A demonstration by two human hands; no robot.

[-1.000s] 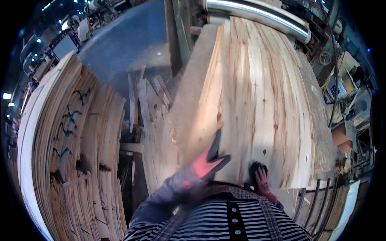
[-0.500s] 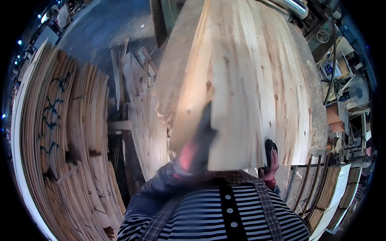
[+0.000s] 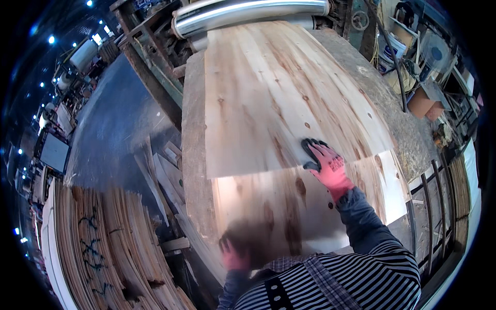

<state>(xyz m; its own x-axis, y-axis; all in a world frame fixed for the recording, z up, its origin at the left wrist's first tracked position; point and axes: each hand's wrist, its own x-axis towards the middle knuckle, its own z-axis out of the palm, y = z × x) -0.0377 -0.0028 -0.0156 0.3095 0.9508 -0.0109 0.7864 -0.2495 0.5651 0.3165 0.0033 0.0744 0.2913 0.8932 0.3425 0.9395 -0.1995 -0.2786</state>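
My right hand (image 3: 329,168), in a pink glove with dark fingertips, lies with fingers stretched on a thin wood veneer sheet (image 3: 258,113). That sheet has brown knots and streaks, and its far end reaches a shiny metal roller (image 3: 253,14). Beneath its near edge a second veneer sheet (image 3: 248,206) shows, closer to my body. My left hand (image 3: 235,254), gloved the same way, is at the near left corner of this lower sheet. Motion blur smears its fingers, so whether it grips the edge is unclear.
The sheets lie on a worn table (image 3: 194,150). To the left stands a tall stack of veneer (image 3: 103,237), with loose wood strips (image 3: 163,181) beside it. A metal post (image 3: 150,82) rises at the far left; a cardboard box (image 3: 426,101) and metal bars (image 3: 434,212) are on the right.
The upper sheet has gone forward to the roller, uncovering the lower one. My right hand has moved forward onto the upper sheet; my left hand has come back to the near left corner.
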